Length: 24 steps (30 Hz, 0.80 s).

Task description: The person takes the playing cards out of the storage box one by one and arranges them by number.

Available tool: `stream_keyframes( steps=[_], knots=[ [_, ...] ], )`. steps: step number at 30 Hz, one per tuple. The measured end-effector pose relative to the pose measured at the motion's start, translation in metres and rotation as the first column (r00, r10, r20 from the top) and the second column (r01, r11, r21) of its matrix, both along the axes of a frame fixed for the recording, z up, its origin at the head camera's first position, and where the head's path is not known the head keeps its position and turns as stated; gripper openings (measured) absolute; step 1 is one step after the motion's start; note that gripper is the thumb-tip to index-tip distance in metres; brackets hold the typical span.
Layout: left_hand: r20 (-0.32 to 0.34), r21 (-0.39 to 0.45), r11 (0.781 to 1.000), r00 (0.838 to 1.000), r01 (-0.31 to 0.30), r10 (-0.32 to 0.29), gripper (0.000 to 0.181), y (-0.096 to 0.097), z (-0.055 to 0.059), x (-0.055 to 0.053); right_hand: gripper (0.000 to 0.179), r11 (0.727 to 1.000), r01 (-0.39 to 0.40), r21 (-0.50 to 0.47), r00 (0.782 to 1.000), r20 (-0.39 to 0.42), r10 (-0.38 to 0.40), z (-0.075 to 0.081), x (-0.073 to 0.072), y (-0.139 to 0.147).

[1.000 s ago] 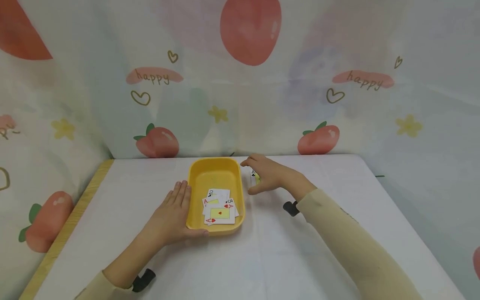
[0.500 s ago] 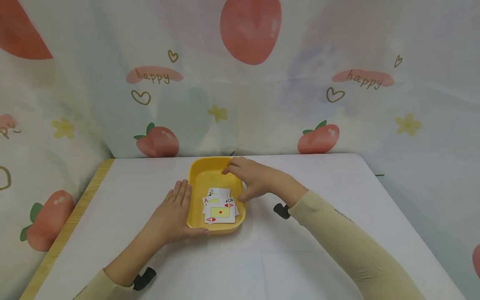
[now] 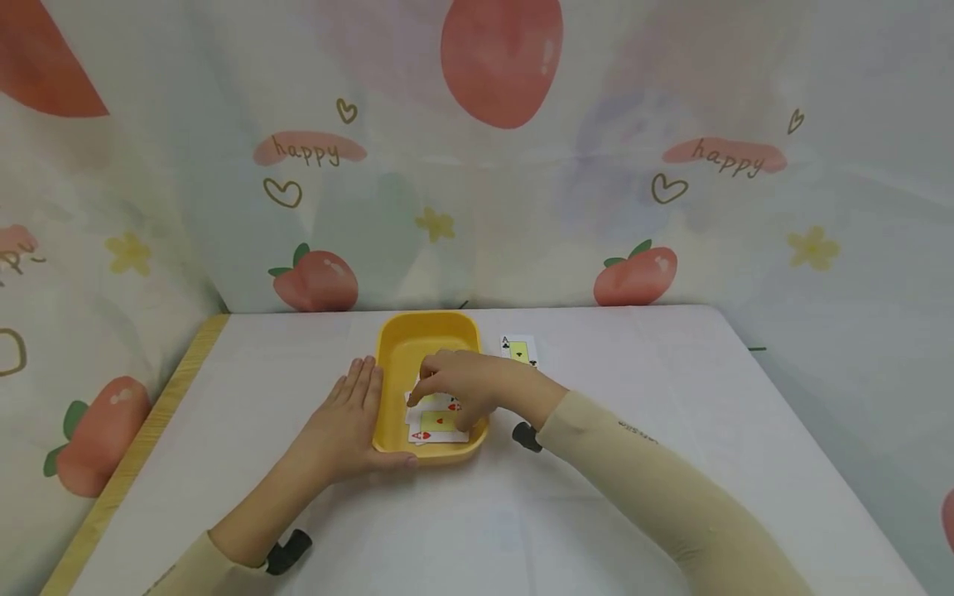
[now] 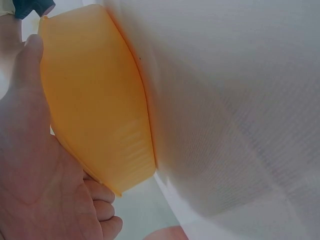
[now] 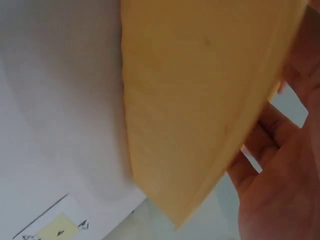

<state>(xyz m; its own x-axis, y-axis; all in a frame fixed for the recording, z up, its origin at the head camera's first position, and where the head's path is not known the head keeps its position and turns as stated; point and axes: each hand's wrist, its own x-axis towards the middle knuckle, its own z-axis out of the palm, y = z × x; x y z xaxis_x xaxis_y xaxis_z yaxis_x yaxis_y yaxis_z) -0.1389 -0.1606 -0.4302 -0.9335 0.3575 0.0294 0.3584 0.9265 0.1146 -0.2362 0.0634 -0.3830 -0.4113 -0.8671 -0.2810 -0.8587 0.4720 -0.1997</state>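
Note:
A yellow plastic tray stands on the white tabletop. Several playing cards lie overlapped in its near half, an ace of hearts uppermost. Along the tray's left side my left hand rests with straight fingers, its thumb reaching along the near rim; the left wrist view shows the palm against the tray's wall. My right hand reaches over the right rim, thumb and bent index finger spread apart above the cards, partly covering them. Outside the tray, right of its far half, lies an ace of clubs, partly behind my right wrist.
A white cloth covers the table, with a bare wooden strip along the left edge. Behind rises a fruit-patterned backdrop. Black wrist-worn devices sit under both forearms.
My right hand has moved left and nearer, from over the ace of clubs across the rim to above the cards in the tray. The ace of clubs shows more now. My left hand stays put.

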Motion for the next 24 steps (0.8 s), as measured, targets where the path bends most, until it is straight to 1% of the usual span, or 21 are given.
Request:
stream_keyframes(
  steps=[3,6,8,10,13,15,17,18,20,22,24],
  knots=[
    [-0.007,-0.002,1.000,1.000,0.001,-0.001,0.139,-0.001,0.000,0.000,0.068,0.998,0.006,0.058,1.000,0.011,-0.007,-0.005,0.003,-0.009],
    [-0.005,0.004,1.000,1.000,0.002,-0.002,0.139,-0.001,0.000,0.000,0.062,0.994,0.041,0.103,0.999,-0.005,-0.041,-0.010,0.005,-0.014],
    [0.000,0.007,1.000,1.000,0.003,-0.003,0.139,-0.001,0.000,0.000,0.059,0.992,0.061,0.110,0.998,-0.028,-0.059,-0.015,0.006,-0.016],
    [0.002,0.003,1.000,1.000,0.000,0.000,0.139,-0.001,0.000,0.000,0.055,0.993,0.067,0.099,0.996,-0.067,-0.060,-0.019,0.005,-0.018],
    [0.005,-0.006,1.000,1.000,-0.006,0.006,0.140,-0.001,0.000,0.001,0.051,0.994,0.073,0.082,0.987,-0.151,-0.060,-0.025,0.003,-0.021],
    [0.003,-0.003,1.000,1.000,-0.005,0.005,0.140,-0.001,0.000,0.001,0.052,0.993,0.091,0.074,0.976,-0.204,-0.074,-0.028,0.002,-0.022],
    [0.005,0.003,1.000,1.000,-0.005,0.005,0.139,-0.001,0.001,0.002,0.054,0.990,0.120,0.069,0.969,-0.226,-0.102,-0.029,0.001,-0.024],
    [0.004,0.005,1.000,1.000,-0.004,0.004,0.139,-0.001,0.001,0.002,0.057,0.989,0.129,0.069,0.967,-0.230,-0.110,-0.029,0.000,-0.024],
    [0.001,0.010,1.000,1.000,0.000,0.000,0.138,-0.001,0.002,0.002,0.062,0.988,0.142,0.065,0.969,-0.215,-0.125,-0.028,-0.002,-0.024],
    [-0.001,0.004,1.000,1.000,-0.001,0.001,0.138,-0.001,0.002,0.002,0.070,0.988,0.141,0.067,0.975,-0.183,-0.127,-0.026,-0.003,-0.023],
    [-0.005,-0.003,1.000,1.000,-0.001,0.001,0.138,-0.001,0.002,0.001,0.082,0.988,0.137,0.075,0.981,-0.148,-0.125,-0.023,-0.003,-0.022]
  ],
)
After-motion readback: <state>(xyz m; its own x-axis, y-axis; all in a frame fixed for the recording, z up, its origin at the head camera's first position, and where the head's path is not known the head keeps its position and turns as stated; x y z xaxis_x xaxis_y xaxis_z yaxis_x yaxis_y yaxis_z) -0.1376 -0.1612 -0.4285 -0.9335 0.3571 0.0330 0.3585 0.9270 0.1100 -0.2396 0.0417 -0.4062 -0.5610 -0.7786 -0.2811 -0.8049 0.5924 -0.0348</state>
